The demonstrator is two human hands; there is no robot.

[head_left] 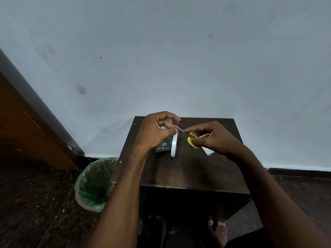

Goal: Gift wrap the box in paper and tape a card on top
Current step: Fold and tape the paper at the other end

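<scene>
Left hand pinches tape roll; right hand grips scissors, blades at strip. Risk: cut strip curling, sticking to fingers.

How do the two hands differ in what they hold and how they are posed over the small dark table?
The left hand pinches a strip pulled from the white tape roll; the right hand grips the yellow-handled scissors. The left hand sits slightly higher and farther back; the right is lower, its blades pointing toward the left. Both are raised above the dark wooden table, fingers curled.

no text, label or number is legible anywhere here.
</scene>
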